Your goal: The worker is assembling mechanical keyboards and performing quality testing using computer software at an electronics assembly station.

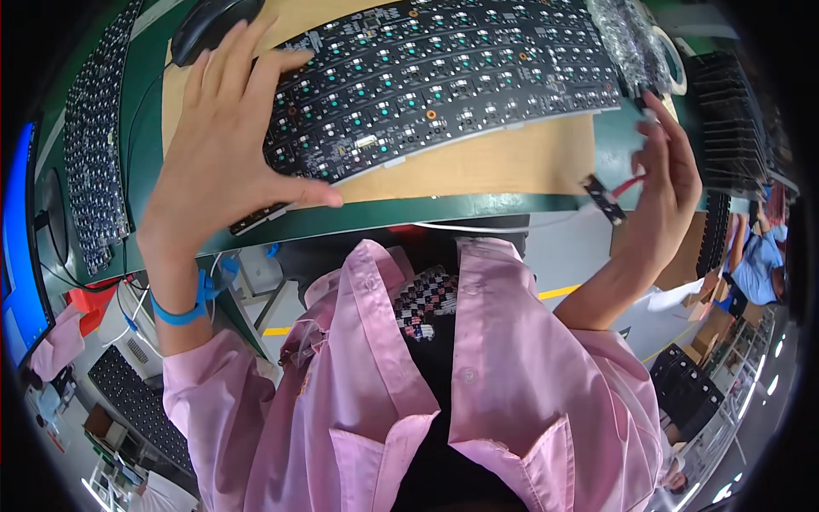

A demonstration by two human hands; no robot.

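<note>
A black keyboard circuit board (pixel 461 72), dotted with several small teal and white parts, lies on a tan board (pixel 503 162). My left hand (pixel 217 141) is spread over its left end, with the fingers apart and the thumb near the lower left corner; it grips nothing. To the right of the circuit board my right hand (pixel 670 162) is closed on a cable. From that hand a small black circuit board (pixel 604 199) hangs on a red wire (pixel 630 183). The fingertips are partly blurred, so what they pinch is hard to make out.
A black mouse (pixel 213 30) sits at the upper left, and more circuit boards (pixel 95 145) stand along the left. Bubble wrap (pixel 627 43) and a tape roll (pixel 672 60) lie at the upper right. Dark racked panels (pixel 723 119) stand beyond. A white cable (pixel 512 229) runs along the table's near edge.
</note>
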